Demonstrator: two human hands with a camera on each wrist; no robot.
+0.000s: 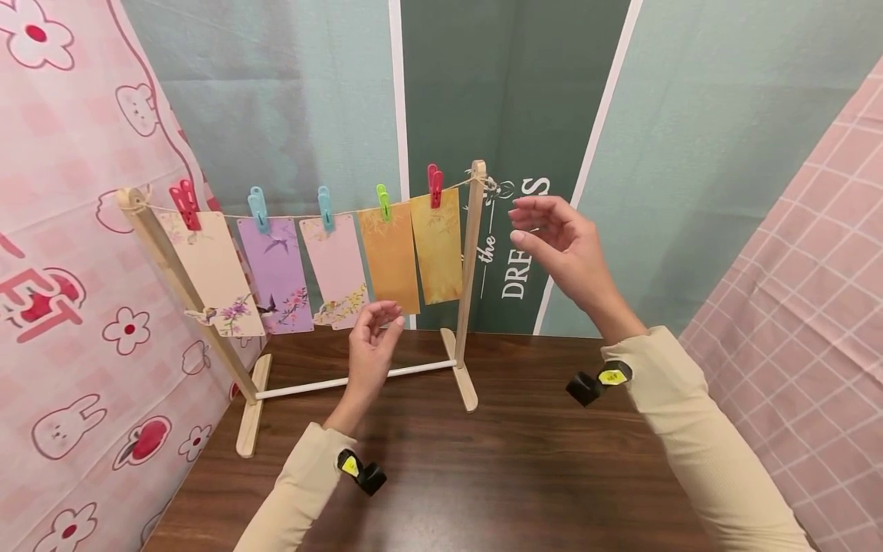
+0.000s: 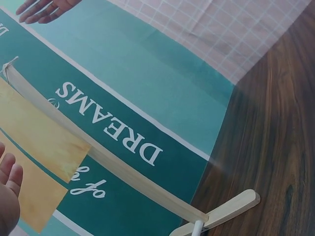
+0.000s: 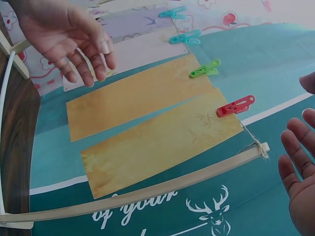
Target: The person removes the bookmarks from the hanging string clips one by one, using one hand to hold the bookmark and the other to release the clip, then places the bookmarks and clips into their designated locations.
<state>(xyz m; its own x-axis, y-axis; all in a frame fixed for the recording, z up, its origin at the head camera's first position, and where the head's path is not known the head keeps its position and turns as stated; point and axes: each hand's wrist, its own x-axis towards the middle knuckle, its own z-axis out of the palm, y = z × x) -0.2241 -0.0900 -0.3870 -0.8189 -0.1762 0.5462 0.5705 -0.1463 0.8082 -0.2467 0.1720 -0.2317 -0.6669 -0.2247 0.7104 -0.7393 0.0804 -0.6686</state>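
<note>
Several paper cards hang by clothespins from a string on a wooden stand (image 1: pixel 472 268). From left come a cream card (image 1: pixel 214 268), a purple card (image 1: pixel 279 268), a pink card (image 1: pixel 334 264), an orange card (image 1: pixel 389 261) and a gold card (image 1: pixel 438 253). Red clothespins (image 1: pixel 436 188) grip the outer two; blue ones (image 1: pixel 326 208) and a green one (image 1: pixel 383 202) grip the rest. My left hand (image 1: pixel 372 349), fingers loosely bent and empty, is in front of the pink and orange cards' lower ends. Right of the stand's right post, my right hand (image 1: pixel 562 245) is raised, empty, fingers relaxed.
The stand's feet (image 1: pixel 460 372) and white crossbar (image 1: pixel 310 387) rest on a dark wooden table (image 1: pixel 483 468). Behind hangs a green cloth (image 1: pixel 517 92) with white lettering. Pink patterned cloths (image 1: pixel 62 230) enclose the left and right sides.
</note>
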